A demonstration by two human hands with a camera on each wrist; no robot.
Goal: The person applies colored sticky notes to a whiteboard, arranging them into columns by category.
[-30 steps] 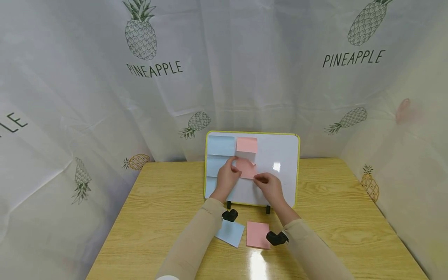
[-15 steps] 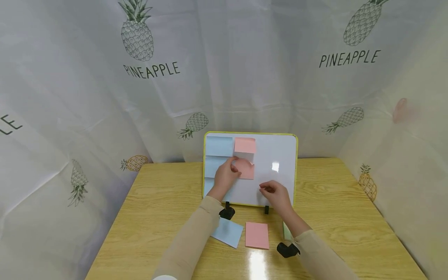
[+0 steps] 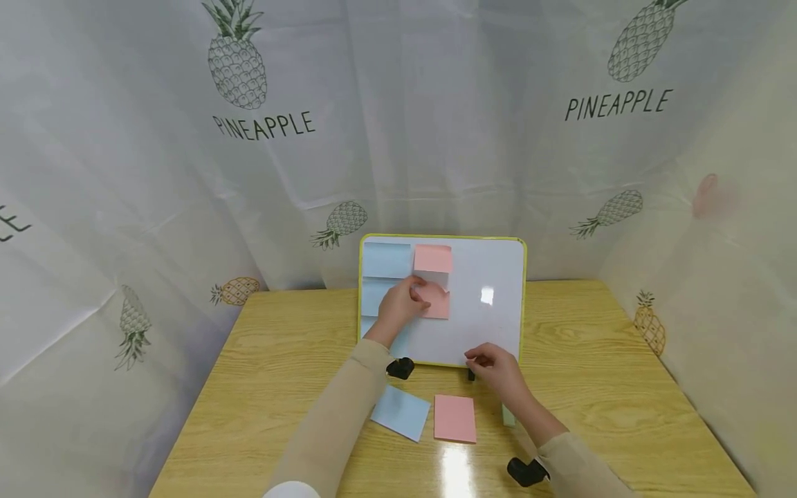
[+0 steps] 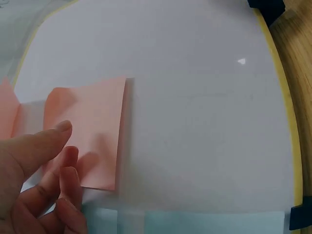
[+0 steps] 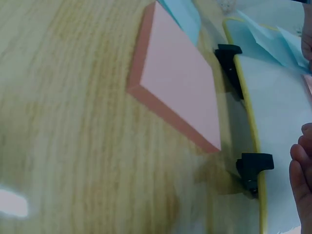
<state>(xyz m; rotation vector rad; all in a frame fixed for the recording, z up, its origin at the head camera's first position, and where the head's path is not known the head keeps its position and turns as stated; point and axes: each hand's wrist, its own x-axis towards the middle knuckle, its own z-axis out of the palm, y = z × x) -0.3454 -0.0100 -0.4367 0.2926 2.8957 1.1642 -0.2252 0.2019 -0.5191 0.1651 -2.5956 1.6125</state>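
The left hand (image 3: 398,304) is at the upper left part of a pink note (image 4: 97,117) on the whiteboard (image 3: 492,270), thumb and bent fingers near one another over the paper, probably to steady it there; whether they pinch the sheet or only press it, I cannot tell. The right hand (image 3: 500,370) sits lower and to the right, in front of the board's bottom edge, its fingers loosely bent, thumb and forefinger tips near each other, with nothing visible between them. Just above the left hand is an upper pink note (image 3: 432,258), and to its upper left an upper blue note (image 3: 386,261), so the colours seem kept in columns. Below the hands, black clips (image 5: 252,162) hold the board's lower rim, seemingly so that it stands facing the person. The pink pad (image 3: 454,419) lies below and left of the right hand and the blue pad (image 3: 400,413) below the left, presumably for easy reach. The right forearm covers most of a green thing (image 3: 508,415), too little showing to name it surely. The left hand and wrist hide parts of the lower blue notes, and the right wrist view cuts off the right hand.
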